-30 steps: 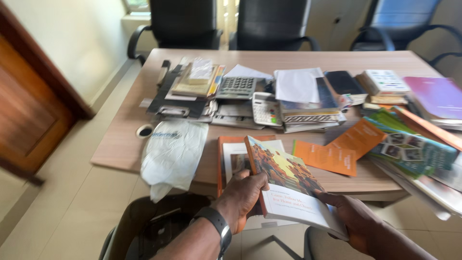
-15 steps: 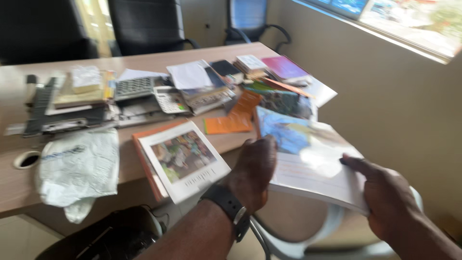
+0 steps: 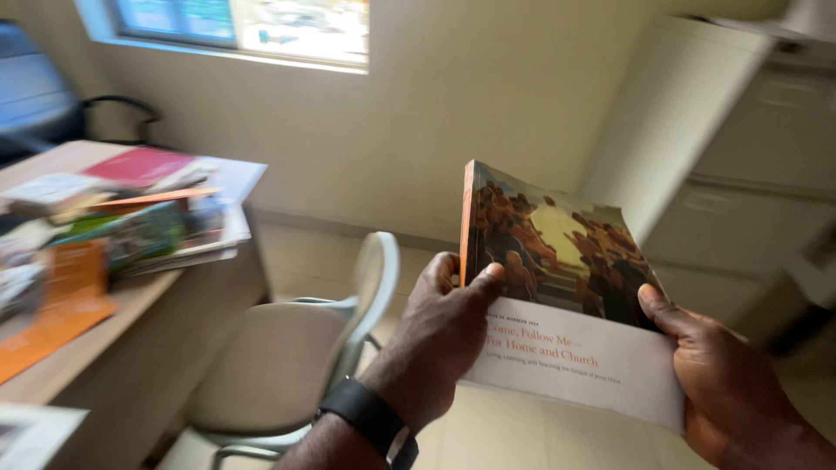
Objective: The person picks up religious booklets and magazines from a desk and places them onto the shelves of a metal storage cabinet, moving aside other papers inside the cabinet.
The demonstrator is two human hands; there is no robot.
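I see the left hand (image 3: 440, 326) and right hand (image 3: 727, 387) both clamped on a thin paperback book with painted cover and white lower band (image 3: 566, 296). Book's in mid-air, right of the beige plastic chair (image 3: 279, 365); cluttered wooden desk (image 3: 96, 348) sits left of that chair.

Beige chair (image 3: 287, 365) beside desk (image 3: 131, 348); blurred, perhaps booklets (image 3: 131, 226) atop.

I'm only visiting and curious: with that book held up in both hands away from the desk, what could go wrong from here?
The book is pinched only at its edges by the left hand and right hand, over bare floor, so it might slip and fall. The picture is blurred, which suggests quick movement; the pale chair stands close by the left arm and could be bumped. Papers and books overhang the desk edge and may slide off if it is knocked.
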